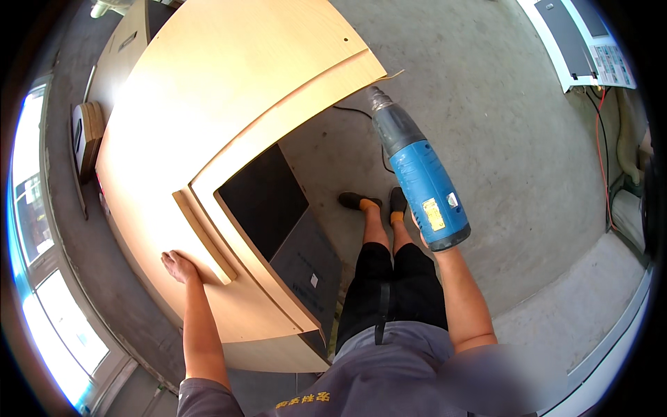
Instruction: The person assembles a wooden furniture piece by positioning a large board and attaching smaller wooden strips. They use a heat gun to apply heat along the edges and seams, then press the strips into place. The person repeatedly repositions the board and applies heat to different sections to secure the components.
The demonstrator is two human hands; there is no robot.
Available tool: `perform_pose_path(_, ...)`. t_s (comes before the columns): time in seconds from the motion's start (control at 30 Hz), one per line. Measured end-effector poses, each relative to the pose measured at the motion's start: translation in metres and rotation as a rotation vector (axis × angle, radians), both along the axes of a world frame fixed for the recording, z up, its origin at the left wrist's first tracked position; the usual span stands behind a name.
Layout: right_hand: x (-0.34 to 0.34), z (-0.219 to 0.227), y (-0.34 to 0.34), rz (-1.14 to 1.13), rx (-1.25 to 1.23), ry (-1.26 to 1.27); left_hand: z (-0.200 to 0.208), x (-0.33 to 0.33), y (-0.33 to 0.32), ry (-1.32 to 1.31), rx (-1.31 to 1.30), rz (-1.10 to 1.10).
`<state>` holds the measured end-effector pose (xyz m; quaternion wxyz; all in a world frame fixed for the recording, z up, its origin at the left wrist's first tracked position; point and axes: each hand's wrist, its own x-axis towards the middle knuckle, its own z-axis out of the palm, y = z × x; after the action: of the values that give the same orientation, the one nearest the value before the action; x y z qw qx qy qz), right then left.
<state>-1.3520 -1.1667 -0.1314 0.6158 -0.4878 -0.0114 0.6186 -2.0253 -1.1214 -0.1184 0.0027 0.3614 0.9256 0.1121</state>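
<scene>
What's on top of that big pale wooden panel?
On the panel you can see a short wooden strip and the person's left hand resting beside it. The patches directly beneath both are covered, so they can't be seen.

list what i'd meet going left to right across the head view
Bright framed window, bare left hand, black flat panel, blue-and-black heat gun, white-and-grey boxy unit.
</scene>
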Motion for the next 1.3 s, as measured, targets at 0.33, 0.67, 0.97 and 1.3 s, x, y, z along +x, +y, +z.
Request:
perform_pose_path(0.33,0.000,-0.031,-0.018,0.230,0.063,-0.596,-0.005,-0.002,-0.001,0.045,0.056,-0.006)
perform_pose_path(0.67,-0.008,-0.019,-0.012,0.322,0.094,-0.399,-0.010,-0.003,-0.005,0.036,0.130,-0.005)
perform_pose_path(0.97,0.011,0.002,-0.002,0.197,0.007,-0.679,0.096,0.130,0.118,-0.491,0.498,-0.578)
perform_pose_path(1.3,0.034,0.010,-0.038,0.167,-0.143,-0.903,0.075,0.527,0.282,0.185,-0.157,-1.960)
